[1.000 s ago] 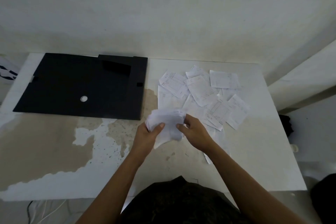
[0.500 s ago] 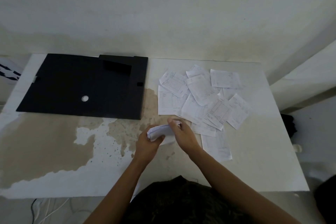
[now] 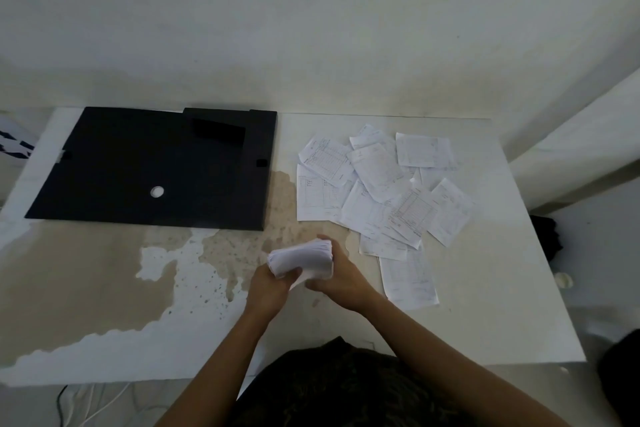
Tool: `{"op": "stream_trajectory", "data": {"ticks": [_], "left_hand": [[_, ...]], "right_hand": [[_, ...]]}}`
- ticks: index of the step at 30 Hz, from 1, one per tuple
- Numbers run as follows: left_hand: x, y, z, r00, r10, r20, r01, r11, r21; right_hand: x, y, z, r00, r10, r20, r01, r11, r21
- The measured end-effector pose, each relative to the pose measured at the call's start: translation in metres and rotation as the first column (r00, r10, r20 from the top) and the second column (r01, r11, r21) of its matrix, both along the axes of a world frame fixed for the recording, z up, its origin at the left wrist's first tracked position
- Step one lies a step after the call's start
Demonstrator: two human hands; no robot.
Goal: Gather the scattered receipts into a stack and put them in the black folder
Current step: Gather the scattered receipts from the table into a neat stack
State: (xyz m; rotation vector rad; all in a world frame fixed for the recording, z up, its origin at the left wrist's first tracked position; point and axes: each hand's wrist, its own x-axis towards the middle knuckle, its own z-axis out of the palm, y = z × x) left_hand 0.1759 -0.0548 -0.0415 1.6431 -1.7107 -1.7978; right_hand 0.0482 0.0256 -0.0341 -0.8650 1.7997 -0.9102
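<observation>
left hand (image 3: pixel 268 288): gripping the near-left corner of the stack of receipts (image 3: pixel 301 258), thumb lying over the top sheet, fingers curled beneath.
right hand (image 3: pixel 343 279): cupping the stack's right end, fingers wrapping round the far edge; both hands are pinching paper, neither is spread.
stack of receipts: being held just above the table (image 3: pixel 502 288) between the two hands, sheets lying roughly flush, edges showing as a thick band (one lower sheet is poking out toward the person).
change: a second ago the stack was sitting looser and farther from the person. Half a second ago the right hand was lying across its top, and now it is bracing the end instead.
reading: the hands are probably squaring what is already collected, not reaching for a new slip.
table: white top, paint peeling to tan at the left and centre.
scattered receipts (image 3: pixel 381 191): lying overlapped right of centre, beyond and to the right of the hands, the nearest long slip just beside the right wrist. The spread is looking unchanged over the last second.
black folder (image 3: pixel 156 166): lying flat at the far left, well apart from the stack, untouched. Whether it is open, I cannot tell.
task standing: gathering is looking partly done, many slips are still waiting, and filing is not yet begun.
</observation>
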Motion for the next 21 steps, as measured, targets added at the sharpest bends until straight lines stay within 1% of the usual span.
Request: {"op": "stream_trajectory", "data": {"ticks": [1, 2, 3, 4, 5, 7, 9, 11, 13, 15, 17, 18, 19, 20, 21], "left_hand": [[0.000, 0.000, -0.001, 0.999, -0.005, 0.033, 0.005, 1.000, -0.003], [0.001, 0.000, -0.001, 0.999, -0.009, 0.037, 0.010, 1.000, -0.003], [0.001, 0.001, -0.003, 0.999, -0.028, 0.047, 0.029, 0.999, -0.021], [0.000, 0.001, -0.005, 0.997, -0.047, 0.055, 0.050, 0.998, -0.045], [-0.003, 0.003, -0.003, 0.997, -0.068, 0.030, 0.069, 0.996, -0.063], [-0.012, 0.006, 0.000, 0.989, -0.119, -0.084, 0.116, 0.993, -0.037], [-0.024, 0.011, 0.008, 0.963, -0.210, -0.170, 0.211, 0.977, -0.012], [-0.037, 0.016, 0.011, 0.938, -0.280, -0.206, 0.292, 0.956, 0.026], [-0.049, 0.023, 0.014, 0.927, -0.313, -0.209, 0.330, 0.942, 0.053], [-0.059, 0.030, 0.011, 0.924, -0.335, -0.187, 0.353, 0.933, 0.071], [-0.068, 0.035, 0.009, 0.923, -0.359, -0.142, 0.373, 0.923, 0.090], [-0.071, 0.038, 0.006, 0.928, -0.356, -0.105, 0.367, 0.924, 0.105], [-0.073, 0.040, 0.002, 0.935, -0.348, -0.066, 0.354, 0.927, 0.127], [-0.074, 0.043, -0.002, 0.938, -0.346, -0.030, 0.347, 0.927, 0.146], [-0.075, 0.046, -0.006, 0.935, -0.354, -0.001, 0.349, 0.922, 0.166]], "right_hand": [[-0.003, 0.007, -0.002, 0.997, 0.043, -0.064, -0.041, 0.998, 0.038], [-0.006, 0.012, -0.004, 0.994, 0.046, -0.097, -0.040, 0.997, 0.067], [-0.009, 0.020, -0.005, 0.991, 0.005, -0.134, 0.008, 0.995, 0.095], [-0.010, 0.024, -0.006, 0.990, -0.050, -0.134, 0.065, 0.992, 0.109], [-0.014, 0.028, -0.004, 0.990, -0.103, -0.099, 0.114, 0.987, 0.114], [-0.022, 0.034, 0.000, 0.986, -0.168, 0.009, 0.166, 0.978, 0.126], [-0.033, 0.045, 0.005, 0.964, -0.246, 0.102, 0.233, 0.965, 0.121], [-0.049, 0.057, 0.006, 0.923, -0.336, 0.188, 0.310, 0.938, 0.154], [-0.065, 0.069, 0.006, 0.875, -0.391, 0.285, 0.342, 0.916, 0.208], [-0.083, 0.080, 0.006, 0.871, -0.395, 0.291, 0.329, 0.910, 0.253], [-0.102, 0.092, 0.004, 0.889, -0.412, 0.199, 0.353, 0.894, 0.276], [-0.110, 0.097, 0.003, 0.891, -0.440, 0.112, 0.394, 0.873, 0.288], [-0.118, 0.103, -0.001, 0.887, -0.461, -0.022, 0.446, 0.844, 0.299], [-0.123, 0.110, -0.005, 0.867, -0.457, -0.199, 0.498, 0.811, 0.306], [-0.127, 0.116, -0.012, 0.836, -0.411, -0.363, 0.527, 0.786, 0.323]]}}
